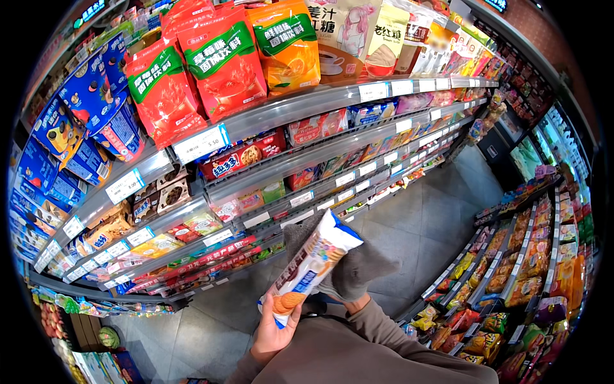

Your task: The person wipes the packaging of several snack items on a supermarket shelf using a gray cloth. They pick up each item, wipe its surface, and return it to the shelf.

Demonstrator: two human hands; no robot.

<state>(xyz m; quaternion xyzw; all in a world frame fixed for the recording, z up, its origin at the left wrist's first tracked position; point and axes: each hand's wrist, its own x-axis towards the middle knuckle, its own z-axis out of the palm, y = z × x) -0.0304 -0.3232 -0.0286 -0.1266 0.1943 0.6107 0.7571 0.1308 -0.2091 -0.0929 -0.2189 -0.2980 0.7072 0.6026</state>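
My left hand (pixel 274 331) holds a long plastic-wrapped packet of biscuits (pixel 309 269) by its lower end, thumb and fingers around it. The packet is white and blue with pictures of biscuits and stands tilted in front of my body. Behind it, a dark grey knitted cloth item (pixel 357 271) covers most of my right hand, with only a bit near the wrist (pixel 357 304) showing at its lower edge. The fingers of my right hand are hidden, so their grip cannot be seen.
Tiered shelves on the left bear red pouches (pixel 223 62), an orange pouch (pixel 286 45), blue tubs (pixel 88 91) and boxed biscuits (pixel 244 153). Price tags line the shelf edges (pixel 336 93). Snack racks (pixel 479 269) stand on the right, beyond a grey tiled floor (pixel 412 230). A watermelon (pixel 109 337) lies lower left.
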